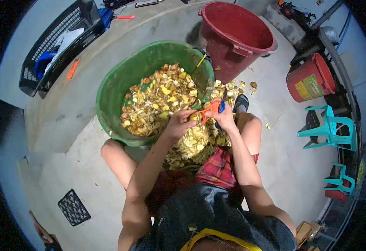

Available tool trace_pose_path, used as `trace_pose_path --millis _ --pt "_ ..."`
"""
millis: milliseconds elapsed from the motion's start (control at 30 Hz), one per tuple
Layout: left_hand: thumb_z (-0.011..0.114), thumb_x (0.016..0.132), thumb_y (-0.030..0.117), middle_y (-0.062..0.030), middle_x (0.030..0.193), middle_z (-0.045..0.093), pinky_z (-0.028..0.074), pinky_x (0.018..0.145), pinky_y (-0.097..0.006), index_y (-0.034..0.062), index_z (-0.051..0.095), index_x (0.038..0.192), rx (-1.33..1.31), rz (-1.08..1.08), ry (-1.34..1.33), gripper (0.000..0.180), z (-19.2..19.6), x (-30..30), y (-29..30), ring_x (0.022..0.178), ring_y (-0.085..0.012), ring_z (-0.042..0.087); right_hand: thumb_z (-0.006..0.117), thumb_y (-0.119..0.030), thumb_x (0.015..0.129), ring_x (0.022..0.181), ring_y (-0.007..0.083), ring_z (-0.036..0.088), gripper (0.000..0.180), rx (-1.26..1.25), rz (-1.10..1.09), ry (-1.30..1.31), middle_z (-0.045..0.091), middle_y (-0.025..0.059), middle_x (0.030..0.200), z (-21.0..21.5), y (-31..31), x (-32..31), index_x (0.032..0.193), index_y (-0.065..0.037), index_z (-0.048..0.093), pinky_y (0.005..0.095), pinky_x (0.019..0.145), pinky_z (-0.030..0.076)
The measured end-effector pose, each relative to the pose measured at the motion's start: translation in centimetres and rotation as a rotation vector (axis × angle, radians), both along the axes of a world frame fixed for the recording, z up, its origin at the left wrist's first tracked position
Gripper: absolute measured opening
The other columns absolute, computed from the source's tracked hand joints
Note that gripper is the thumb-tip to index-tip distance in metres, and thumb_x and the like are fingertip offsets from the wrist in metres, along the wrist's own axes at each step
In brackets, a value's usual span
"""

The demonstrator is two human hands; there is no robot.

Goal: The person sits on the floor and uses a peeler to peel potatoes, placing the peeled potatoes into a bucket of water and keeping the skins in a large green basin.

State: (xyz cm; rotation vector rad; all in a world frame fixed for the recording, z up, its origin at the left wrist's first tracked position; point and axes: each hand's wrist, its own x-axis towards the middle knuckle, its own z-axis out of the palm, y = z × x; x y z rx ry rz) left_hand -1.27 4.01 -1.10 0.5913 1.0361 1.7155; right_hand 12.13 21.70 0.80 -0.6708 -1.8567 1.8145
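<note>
My left hand (pixel 178 122) grips a small yellowish potato (pixel 194 118) just over the near rim of a big green tub (pixel 111 90). My right hand (pixel 224 118) holds an orange peeler (pixel 210 109) against that potato. The tub is full of peels and small potatoes (pixel 157 100). More yellow peels (pixel 193 144) lie heaped on the floor between my knees, below both hands.
A dark red bucket (pixel 233 33) stands behind the tub. A smaller red bucket (pixel 310 79) and two teal plastic chairs (pixel 329 129) are at the right. A black crate (pixel 53 46) sits far left, a black grid mat (pixel 73 206) lies near left on the concrete floor.
</note>
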Motion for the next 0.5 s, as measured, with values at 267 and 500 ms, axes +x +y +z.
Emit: trace_pose_path --millis 267,500 --pt "0.072 0.075 -0.008 -0.0102 0.115 0.06 0.051 0.09 -0.029 -0.0057 0.052 0.122 0.113 -0.063 -0.066 0.052 0.3 1.4 -3.0 0.107 -0.0175 0.059 0.089 -0.011 0.063 0.074 0.0109 0.056 0.052 0.092 0.002 -0.179 0.06 0.0 0.083 0.2 0.5 1.1 0.102 -0.002 0.056 0.0266 0.069 0.048" --pt "0.069 0.076 -0.011 -0.0092 0.117 0.059 0.05 0.091 -0.03 -0.0037 0.052 0.124 0.159 0.029 -0.093 0.051 -0.4 2.1 -4.0 0.106 -0.0165 0.058 0.092 -0.018 0.061 0.081 0.0127 0.059 0.054 0.168 0.082 -0.159 0.063 0.0029 0.087 3.8 -3.0 0.8 0.101 0.0 0.059 0.0278 0.074 0.049"
